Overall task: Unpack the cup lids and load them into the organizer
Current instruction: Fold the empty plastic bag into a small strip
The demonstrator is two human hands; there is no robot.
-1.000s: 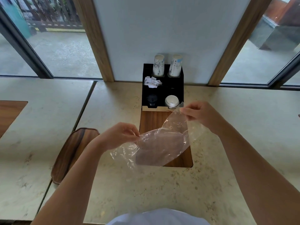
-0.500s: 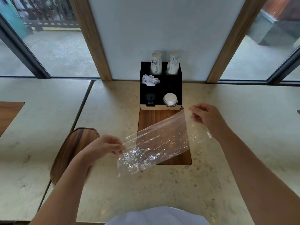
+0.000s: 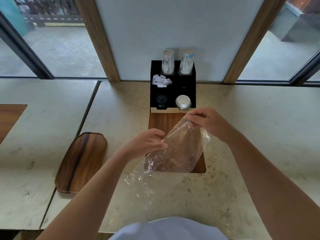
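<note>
So half a second back we had the plastic bag [image 3: 174,153] stretched out wide between our hands, and now we've brought them in closer, so it hangs in a slack fold over the wooden inset [image 3: 161,120] in the counter [image 3: 251,132]. The bag looks empty to us, nothing solid shows through it. Our guess is the unpacking part is done and we're just gathering up the wrapper.

Left hand [image 3: 147,141] pinches the bag's left edge, fingers curled onto the film. Right hand [image 3: 204,119] pinches the top corner, a bit higher and further back.

The lids: a white cup lid stack [image 3: 183,102] sits in the front right slot of the black organizer [image 3: 173,90], just beyond our right hand but not touching it. A black lid [image 3: 161,100] sits in the front left slot. Behind those there's crumpled paper [image 3: 161,81] and two paper cup stacks [image 3: 176,62].
</note>
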